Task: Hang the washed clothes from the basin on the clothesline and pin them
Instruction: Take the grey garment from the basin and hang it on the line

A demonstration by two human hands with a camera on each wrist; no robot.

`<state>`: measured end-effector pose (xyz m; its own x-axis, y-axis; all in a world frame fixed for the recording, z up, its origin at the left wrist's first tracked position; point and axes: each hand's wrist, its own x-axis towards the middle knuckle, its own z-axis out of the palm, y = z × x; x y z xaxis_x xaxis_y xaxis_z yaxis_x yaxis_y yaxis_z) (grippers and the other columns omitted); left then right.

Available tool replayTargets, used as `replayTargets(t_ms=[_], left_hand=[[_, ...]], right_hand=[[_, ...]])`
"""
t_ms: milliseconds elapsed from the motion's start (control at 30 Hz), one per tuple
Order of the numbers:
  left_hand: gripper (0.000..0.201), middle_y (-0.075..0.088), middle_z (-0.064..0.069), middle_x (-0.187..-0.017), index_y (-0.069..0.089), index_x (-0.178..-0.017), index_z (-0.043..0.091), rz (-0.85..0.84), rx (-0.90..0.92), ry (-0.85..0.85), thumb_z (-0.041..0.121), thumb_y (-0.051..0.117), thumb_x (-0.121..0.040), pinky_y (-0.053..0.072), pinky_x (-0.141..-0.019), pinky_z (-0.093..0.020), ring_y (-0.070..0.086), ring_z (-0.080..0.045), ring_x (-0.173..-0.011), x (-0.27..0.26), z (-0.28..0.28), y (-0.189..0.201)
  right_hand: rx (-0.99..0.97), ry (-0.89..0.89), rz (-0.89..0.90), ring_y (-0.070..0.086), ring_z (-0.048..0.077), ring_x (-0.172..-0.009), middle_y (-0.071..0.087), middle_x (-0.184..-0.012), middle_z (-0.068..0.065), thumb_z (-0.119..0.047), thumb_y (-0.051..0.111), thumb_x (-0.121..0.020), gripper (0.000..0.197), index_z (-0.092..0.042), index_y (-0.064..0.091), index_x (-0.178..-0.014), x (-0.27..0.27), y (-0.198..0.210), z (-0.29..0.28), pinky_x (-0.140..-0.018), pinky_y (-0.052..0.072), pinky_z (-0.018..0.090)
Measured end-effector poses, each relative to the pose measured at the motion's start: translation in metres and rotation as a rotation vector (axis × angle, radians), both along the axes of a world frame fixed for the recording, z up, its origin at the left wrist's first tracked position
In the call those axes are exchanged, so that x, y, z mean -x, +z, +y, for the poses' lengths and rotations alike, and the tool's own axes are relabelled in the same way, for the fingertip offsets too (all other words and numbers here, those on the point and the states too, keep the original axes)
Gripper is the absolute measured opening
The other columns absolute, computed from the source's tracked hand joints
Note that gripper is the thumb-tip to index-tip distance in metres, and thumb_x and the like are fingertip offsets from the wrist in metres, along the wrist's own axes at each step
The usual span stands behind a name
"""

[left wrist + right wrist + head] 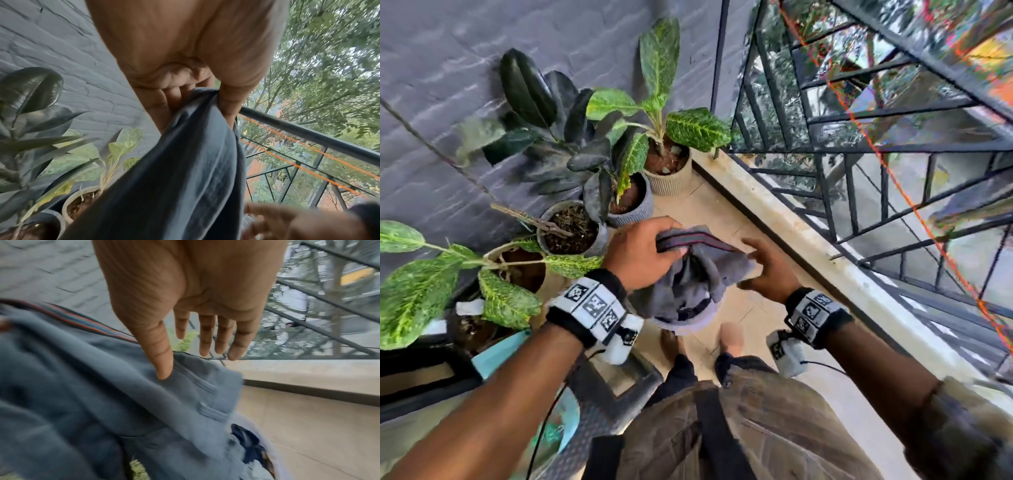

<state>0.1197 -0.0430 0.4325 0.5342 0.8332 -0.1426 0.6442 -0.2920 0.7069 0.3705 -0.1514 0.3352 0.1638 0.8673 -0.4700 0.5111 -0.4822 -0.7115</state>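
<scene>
Potted plants (571,144), broad green and dark leaves in ribbed pots: ranged along the grey brick wall (448,68) at the left edge of the tiled balcony floor (709,212). Left hand (640,251): fingers curled, clutching the striped waistband of a grey cloth garment (698,274). Garment: hangs bunched above the pale round basin (688,323), which stands on the floor with dark clothes inside. Right hand (770,270): fingers straight, thumb touching the garment's edge. Orange clothesline (904,195): strung along the black metal railing (859,150), right edge.
</scene>
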Motion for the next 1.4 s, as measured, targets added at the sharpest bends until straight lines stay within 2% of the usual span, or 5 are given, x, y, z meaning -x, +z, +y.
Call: replayTargets(t_ms=[267,433,667,1133,1400], left_hand=[[0.023,0.074,0.004,-0.092,0.067,-0.098,0.047,-0.174,0.063,-0.095,0.046,0.069,-0.075,0.057,-0.08,-0.047,0.07,-0.019,-0.09,0.02,0.011,0.054],[0.025,0.072,0.004,-0.094,0.071,-0.101,0.027,-0.285,0.119,-0.095,0.035,0.072,-0.078,0.056,-0.081,-0.037,0.069,-0.015,-0.089,0.025,0.01,0.066],[0.024,0.07,0.015,-0.088,0.065,-0.095,0.027,-0.381,0.117,0.104,0.018,0.073,-0.075,0.049,-0.078,-0.019,0.063,-0.001,-0.082,0.068,0.024,0.039],[0.097,0.043,0.004,-0.149,0.034,-0.148,0.025,-0.182,0.187,-0.111,0.036,0.085,-0.067,0.032,-0.112,-0.027,0.039,-0.003,-0.137,0.024,0.01,-0.012],[0.087,0.061,0.001,-0.113,0.037,-0.14,0.033,-0.137,0.237,-0.114,0.028,0.087,-0.069,0.051,-0.085,-0.031,0.063,-0.015,-0.1,-0.008,0.019,-0.014]], right_hand=[[0.033,-0.117,0.139,0.032,0.009,-0.139,0.032,-0.153,-0.005,-0.013,0.092,-0.062,0.128,-0.023,0.006,-0.156,0.009,-0.037,0.013,-0.109,0.033,0.028],[-0.002,-0.284,0.49,0.064,0.011,-0.087,0.066,-0.101,0.001,0.007,0.079,-0.066,0.065,-0.021,0.054,-0.119,0.024,-0.034,0.047,-0.064,0.054,0.019],[-0.19,-0.561,0.595,0.059,0.021,-0.054,0.064,-0.061,0.009,0.008,0.054,-0.053,0.024,0.004,0.065,-0.074,0.006,0.037,0.084,-0.055,0.047,0.024],[-0.312,0.381,0.166,0.054,-0.001,-0.066,0.057,-0.073,-0.015,-0.008,0.062,-0.066,0.028,-0.032,0.054,-0.077,0.042,0.118,0.087,-0.064,0.042,0.019],[-0.201,0.389,0.234,0.07,0.017,-0.088,0.074,-0.099,0.001,-0.016,0.083,-0.072,0.035,-0.017,0.069,-0.104,0.042,0.104,0.081,-0.085,0.058,0.039]])
